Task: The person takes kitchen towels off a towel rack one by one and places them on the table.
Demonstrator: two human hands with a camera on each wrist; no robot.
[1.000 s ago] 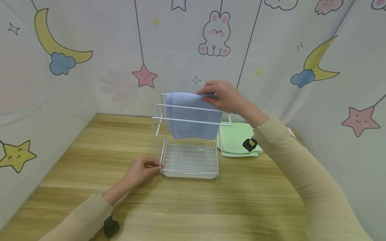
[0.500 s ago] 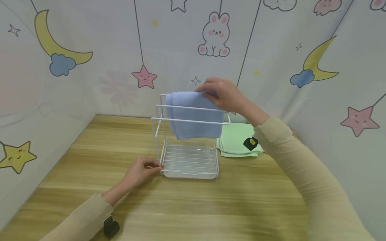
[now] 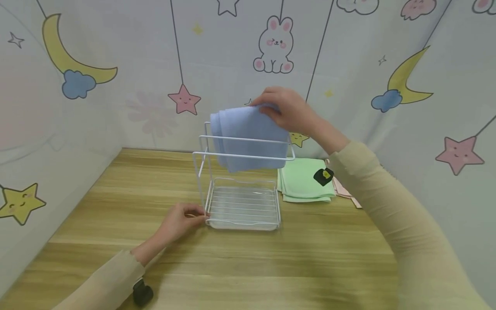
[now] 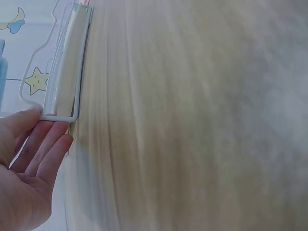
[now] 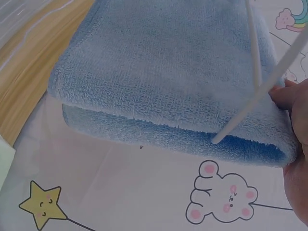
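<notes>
A white wire rack (image 3: 244,155) with a clear drip tray (image 3: 243,226) at its base stands on the table. My left hand (image 3: 179,223) pinches the rack's lower left front corner; in the left wrist view its thumb (image 4: 24,120) lies over the wire with fingers below. My right hand (image 3: 288,110) grips the top fold of a folded light-blue towel (image 3: 244,125). That towel hangs over the back of the rack, behind the two nearer bars, its top raised above them. In the right wrist view the towel (image 5: 159,72) shows its fold open below a wire bar.
A folded green towel (image 3: 306,181) lies on the wooden table (image 3: 240,267) right of the rack. Beside it, a pink cloth (image 3: 345,191) is partly hidden by the right forearm. Walls printed with stars, moons and a rabbit stand close behind and at both sides.
My right hand has moved up, lifting the blue towel higher above the rack's bars. More of the pink cloth shows now. The left hand keeps its place at the rack's corner.
</notes>
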